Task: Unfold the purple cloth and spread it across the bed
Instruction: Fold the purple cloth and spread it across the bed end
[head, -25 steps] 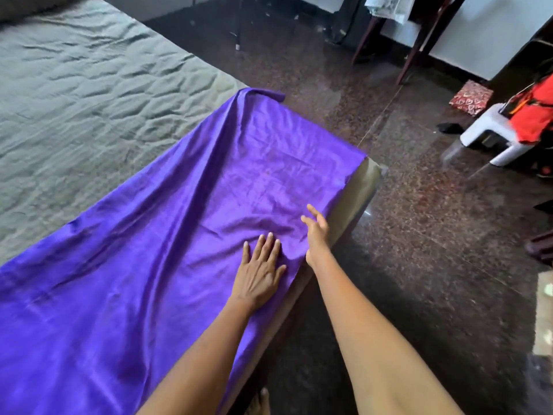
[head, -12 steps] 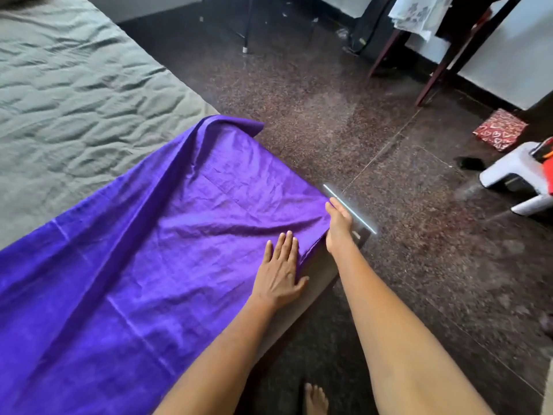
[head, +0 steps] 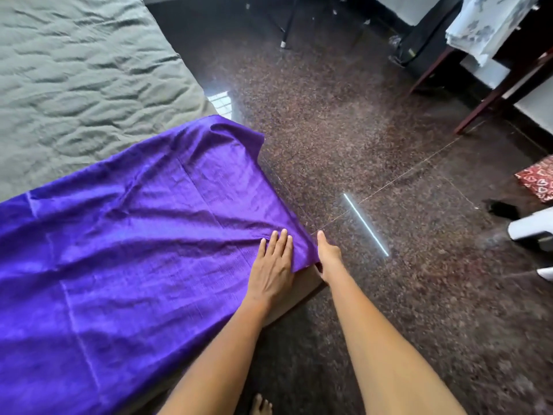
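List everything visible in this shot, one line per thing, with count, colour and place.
purple cloth: one, purple, spread over the near bed edge
bed: one, grey-green wrinkled cover, upper left
floor: dark speckled stone, right half
red patterned item: one, red with hearts, far right on the floor
white plastic piece: one, white, right edge
hanging fabric: one, pale blue-white, top right
bare foot: one, bottom centre
left hand: flat on the cloth
right hand: at the cloth's edge

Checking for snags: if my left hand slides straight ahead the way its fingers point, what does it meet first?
Only more purple cloth. The left hand lies flat on it, fingers pointing up-bed; nothing else shows in that line, though the folds' height is unclear.
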A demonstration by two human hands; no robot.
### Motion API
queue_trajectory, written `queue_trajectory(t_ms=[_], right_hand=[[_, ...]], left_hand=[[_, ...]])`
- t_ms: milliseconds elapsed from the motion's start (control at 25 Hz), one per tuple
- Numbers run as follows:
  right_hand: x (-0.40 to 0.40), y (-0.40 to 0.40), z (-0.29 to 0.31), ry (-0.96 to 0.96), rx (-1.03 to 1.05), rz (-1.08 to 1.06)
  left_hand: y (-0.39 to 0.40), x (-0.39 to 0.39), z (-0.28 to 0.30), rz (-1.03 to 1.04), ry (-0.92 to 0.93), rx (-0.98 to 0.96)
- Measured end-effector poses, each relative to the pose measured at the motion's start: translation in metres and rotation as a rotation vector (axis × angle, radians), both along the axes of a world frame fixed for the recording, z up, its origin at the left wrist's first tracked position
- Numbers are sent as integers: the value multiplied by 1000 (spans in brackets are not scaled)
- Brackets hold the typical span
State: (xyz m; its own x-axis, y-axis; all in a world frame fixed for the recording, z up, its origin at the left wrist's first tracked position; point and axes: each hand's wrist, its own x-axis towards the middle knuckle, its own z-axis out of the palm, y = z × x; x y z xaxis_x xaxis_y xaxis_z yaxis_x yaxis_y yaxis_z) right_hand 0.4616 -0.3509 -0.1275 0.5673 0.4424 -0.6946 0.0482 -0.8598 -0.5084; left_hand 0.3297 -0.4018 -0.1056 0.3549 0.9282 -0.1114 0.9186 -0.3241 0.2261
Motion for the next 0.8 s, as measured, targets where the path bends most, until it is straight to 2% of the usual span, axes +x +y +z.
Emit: queue_trajectory(t_ms=[120,280,400,480,600,680,800], right_hand=[[14,16,2,320,-31,136],[7,27,-7,532,46,72],[8,32,-17,584,160,-34],[12,28,-9,541,305,-155],[24,4,11,406,408,-217],[30,-10,15,319,408,-233],[41,-23,17,217,353,-131]], left_hand=[[10,10,-3,-23,77,47],[25,16,8,-79,144,141],[27,18,21,-26,137,138],[19,22,24,21,108,83],[-8,35,24,25,62,41],[-25,45,25,17,27,56],[-45,55,24,45,37,0]])
